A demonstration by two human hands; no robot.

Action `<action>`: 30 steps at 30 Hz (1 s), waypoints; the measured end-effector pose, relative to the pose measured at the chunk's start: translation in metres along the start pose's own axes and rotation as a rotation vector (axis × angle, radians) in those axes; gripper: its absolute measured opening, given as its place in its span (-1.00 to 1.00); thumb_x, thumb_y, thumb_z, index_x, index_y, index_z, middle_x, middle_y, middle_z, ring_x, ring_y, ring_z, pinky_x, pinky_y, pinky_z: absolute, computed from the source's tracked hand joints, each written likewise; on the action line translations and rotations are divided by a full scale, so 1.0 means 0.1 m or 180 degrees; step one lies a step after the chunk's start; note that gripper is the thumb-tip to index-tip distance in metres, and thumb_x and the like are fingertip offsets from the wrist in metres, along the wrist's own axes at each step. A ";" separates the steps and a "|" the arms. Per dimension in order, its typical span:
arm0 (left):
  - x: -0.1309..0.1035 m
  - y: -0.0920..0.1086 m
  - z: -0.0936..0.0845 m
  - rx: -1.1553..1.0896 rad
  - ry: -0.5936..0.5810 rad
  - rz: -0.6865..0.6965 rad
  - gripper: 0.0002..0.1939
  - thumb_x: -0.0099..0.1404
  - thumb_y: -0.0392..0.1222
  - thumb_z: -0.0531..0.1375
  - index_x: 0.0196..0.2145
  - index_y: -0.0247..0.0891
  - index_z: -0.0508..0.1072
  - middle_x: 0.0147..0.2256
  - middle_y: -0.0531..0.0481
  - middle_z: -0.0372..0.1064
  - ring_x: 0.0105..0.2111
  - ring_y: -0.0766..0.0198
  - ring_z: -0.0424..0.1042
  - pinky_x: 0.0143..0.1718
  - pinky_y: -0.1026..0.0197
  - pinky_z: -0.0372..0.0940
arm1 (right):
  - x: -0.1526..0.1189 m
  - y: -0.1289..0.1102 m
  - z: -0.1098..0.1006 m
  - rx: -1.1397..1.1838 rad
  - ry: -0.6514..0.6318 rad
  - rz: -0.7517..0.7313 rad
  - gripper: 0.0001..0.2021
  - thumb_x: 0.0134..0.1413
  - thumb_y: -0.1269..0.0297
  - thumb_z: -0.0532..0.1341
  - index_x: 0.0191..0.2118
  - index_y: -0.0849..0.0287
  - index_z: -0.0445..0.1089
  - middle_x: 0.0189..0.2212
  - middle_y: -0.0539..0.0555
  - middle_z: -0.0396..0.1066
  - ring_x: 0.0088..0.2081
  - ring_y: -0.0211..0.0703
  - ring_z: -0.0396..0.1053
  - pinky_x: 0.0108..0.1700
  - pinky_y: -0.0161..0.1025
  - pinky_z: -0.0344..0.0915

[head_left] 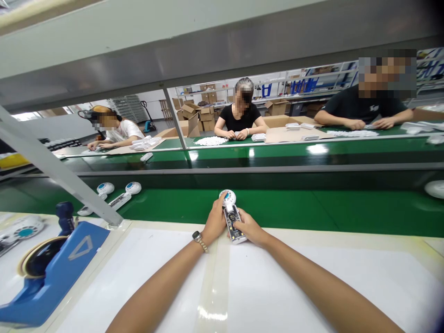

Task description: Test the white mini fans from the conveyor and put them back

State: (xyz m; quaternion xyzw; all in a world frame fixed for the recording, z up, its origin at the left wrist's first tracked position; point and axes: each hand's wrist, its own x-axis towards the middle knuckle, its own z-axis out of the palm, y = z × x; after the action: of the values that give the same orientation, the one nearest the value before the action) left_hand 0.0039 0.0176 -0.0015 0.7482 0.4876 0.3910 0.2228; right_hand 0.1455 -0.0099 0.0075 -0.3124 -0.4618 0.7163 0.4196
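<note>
Two hands are holding one white device (231, 213) at the near edge of the green belt (294, 208), where the belt is meeting the white worktop (294, 277). The left hand (215, 221) is curling narrowly around the device's round head (232, 199), while the right hand (250, 228) is gripping the long body (237, 238), its thumb lying over the circuit board (230, 224). That board is facing up uncovered, so the piece is seemingly only partly put together: head and body are already sitting joined, yet no cover is closing the body. Toward the belt's left end, two similar devices (120, 200) are lying on it; one is showing a dark inside and is probably unfinished too, the other is partly hiding behind a post (62, 175). On the near side of the belt's left stretch, a blue tape dispenser (74, 263) is standing near another device (26, 229). Beyond the belt, three people (239, 118) are handling white parts (211, 141).
</note>
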 end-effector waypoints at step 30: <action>0.00 -0.01 0.00 0.0203 -0.0074 -0.0043 -0.40 0.22 -0.37 -0.02 0.21 -0.20 -0.03 -0.02 -0.20 0.21 -0.01 0.09 0.21 -0.02 0.04 0.15 | 0.06 0.07 -0.04 -0.0206 0.0094 -0.0007 -0.64 -0.24 0.38 0.13 -0.20 0.15 0.10 -0.49 -0.07 0.35 -0.56 -0.16 0.42 -0.50 -0.20 0.35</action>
State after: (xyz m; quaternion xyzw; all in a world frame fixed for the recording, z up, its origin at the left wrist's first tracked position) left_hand 0.0033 0.0186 -0.0025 0.7561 0.5022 0.3650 0.2071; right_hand 0.1443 -0.0045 -0.0004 -0.3358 -0.4788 0.6959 0.4168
